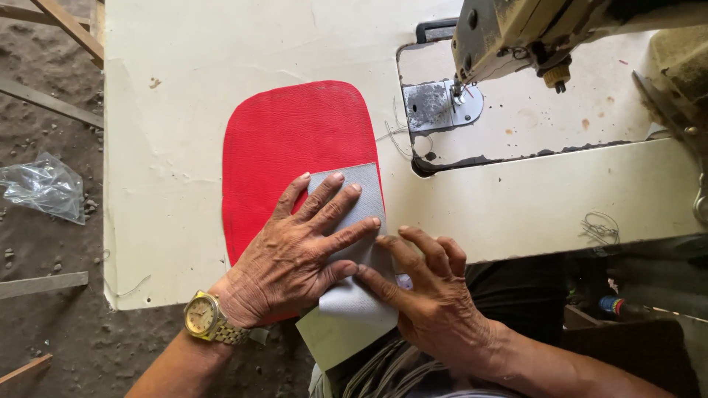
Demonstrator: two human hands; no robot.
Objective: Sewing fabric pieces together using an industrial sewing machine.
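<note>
At the bottom of the frame, the left hand [295, 258] lies flat with its fingers spread, pressing down on a grey sheet [352, 295] and partly on the red leather piece [287, 147] beneath it. A gold wristwatch [206, 318] sits on that wrist. Just to the right, the right hand [428, 291] rests with fingers slightly curled and close together, fingertips pressing the grey sheet's right edge near the table's front edge; neither hand pinches anything. The grey sheet runs from the centre of the frame down past the table edge, its lower corner hanging over the person's lap and showing a paler green-grey face.

The red piece, rounded at its top corners, lies flat on the cream table [169, 110] in the middle of the frame, its lower right part covered by the grey sheet.

Further up, in the upper right, stands a sewing machine [531, 29] with its needle over a metal plate [439, 107].

At the left edge, on the dirt floor, lies a crumpled clear plastic bag [44, 188], with wooden planks [59, 29] in the upper left corner.
</note>
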